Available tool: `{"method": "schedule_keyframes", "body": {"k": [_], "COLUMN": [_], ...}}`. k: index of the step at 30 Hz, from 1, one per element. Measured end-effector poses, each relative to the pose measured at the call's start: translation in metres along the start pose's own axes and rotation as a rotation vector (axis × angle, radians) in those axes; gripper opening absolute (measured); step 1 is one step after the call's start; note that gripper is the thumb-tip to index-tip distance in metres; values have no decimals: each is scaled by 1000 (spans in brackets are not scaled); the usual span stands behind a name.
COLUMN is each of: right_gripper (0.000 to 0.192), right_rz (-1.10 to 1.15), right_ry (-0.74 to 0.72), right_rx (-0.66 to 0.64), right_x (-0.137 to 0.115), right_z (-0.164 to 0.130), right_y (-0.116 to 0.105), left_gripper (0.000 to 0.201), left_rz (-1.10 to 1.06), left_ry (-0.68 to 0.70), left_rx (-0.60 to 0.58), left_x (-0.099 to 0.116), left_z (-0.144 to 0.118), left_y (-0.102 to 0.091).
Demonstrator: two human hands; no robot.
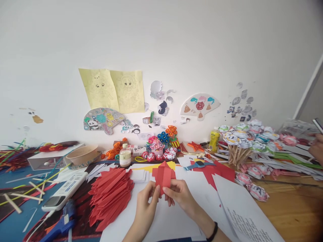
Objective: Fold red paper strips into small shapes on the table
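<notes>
A folded piece of red paper (164, 174), pointed at its top, is held upright above white sheets. My left hand (148, 201) pinches its lower left edge between thumb and fingers. On the lower right edge, my right hand (182, 195) grips the same paper, thumb in front and fingers behind. Left of my hands lies a thick pile of folded red paper strips (111, 195). Under the hands spreads white paper (161, 223). A blue watch (200, 164) rests on red paper behind my right hand.
A blue glue gun (62, 223) and a white device (66, 191) lie left. A small bottle (125, 156), paper flowers (156, 144) and a yellow bottle (214, 140) stand along the wall. Wrapped lollipop-like sticks (236, 151) stand right. Another person's hand (316, 148) holds a phone at far right.
</notes>
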State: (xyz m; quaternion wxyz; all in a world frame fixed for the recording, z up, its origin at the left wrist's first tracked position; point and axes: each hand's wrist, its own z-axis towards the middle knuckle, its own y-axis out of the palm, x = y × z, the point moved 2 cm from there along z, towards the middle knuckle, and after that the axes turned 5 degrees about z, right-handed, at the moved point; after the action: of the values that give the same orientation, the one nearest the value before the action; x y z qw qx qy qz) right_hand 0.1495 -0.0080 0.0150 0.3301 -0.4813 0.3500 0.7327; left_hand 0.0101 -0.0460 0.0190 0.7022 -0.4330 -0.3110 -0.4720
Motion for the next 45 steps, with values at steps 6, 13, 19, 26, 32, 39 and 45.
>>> {"method": "schedule_keyframes", "body": {"k": [6, 13, 19, 26, 32, 39, 45], "right_gripper": [37, 35, 35, 32, 32, 31, 30], "right_rz": [-4, 1, -4, -1, 6, 9, 30], "right_ry": [2, -10, -34, -50, -62, -75, -96], "right_rx": [22, 48, 72, 86, 106, 128, 92], "right_x": [2, 3, 3, 3, 2, 3, -1], "right_z": [0, 1, -1, -1, -1, -4, -2], "right_y": [0, 0, 0, 1, 2, 4, 5], "left_gripper": [30, 28, 27, 27, 27, 26, 25], "left_rz": [33, 33, 56, 85, 117, 79, 38], "left_ry": [26, 69, 101, 127, 152, 150, 146], "left_rx": [18, 31, 48, 53, 61, 57, 84], "left_x": [0, 6, 7, 10, 11, 15, 20], "left_z": [-2, -3, -4, -4, -5, -7, -7], "left_y": [0, 0, 0, 0, -1, 2, 1]}}
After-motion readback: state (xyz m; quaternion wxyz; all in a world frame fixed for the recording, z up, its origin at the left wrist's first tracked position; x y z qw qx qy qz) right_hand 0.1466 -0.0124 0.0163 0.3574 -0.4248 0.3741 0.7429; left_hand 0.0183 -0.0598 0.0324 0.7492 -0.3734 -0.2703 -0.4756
